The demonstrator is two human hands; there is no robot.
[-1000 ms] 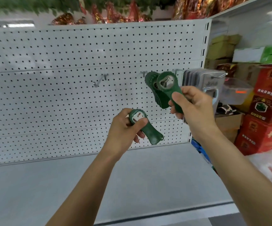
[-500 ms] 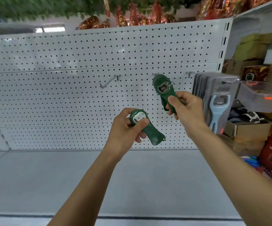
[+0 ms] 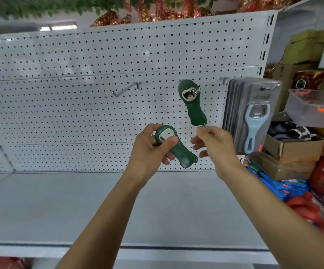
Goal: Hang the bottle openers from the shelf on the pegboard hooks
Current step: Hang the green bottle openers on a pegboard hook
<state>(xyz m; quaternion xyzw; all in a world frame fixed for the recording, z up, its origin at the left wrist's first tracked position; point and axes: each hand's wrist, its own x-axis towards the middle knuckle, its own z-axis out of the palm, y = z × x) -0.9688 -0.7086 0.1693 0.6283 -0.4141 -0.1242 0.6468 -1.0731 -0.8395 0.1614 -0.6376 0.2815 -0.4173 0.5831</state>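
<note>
- On the pegboard [image 3: 79, 105], dark green bottle openers [image 3: 192, 101] hang from the middle hook; how many are stacked there I cannot tell.
- One green opener [image 3: 176, 148] remains, gripped in the left hand [image 3: 149, 150]: glossy plastic, metal mouth.
- The right hand [image 3: 213, 142] hangs loose below, fingers released.
- The empty hook [image 3: 126, 89] waits.

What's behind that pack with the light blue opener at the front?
More flat packs of the same shape, stacked on one hook behind the front pack. Only their edges show; their contents are covered.
</note>
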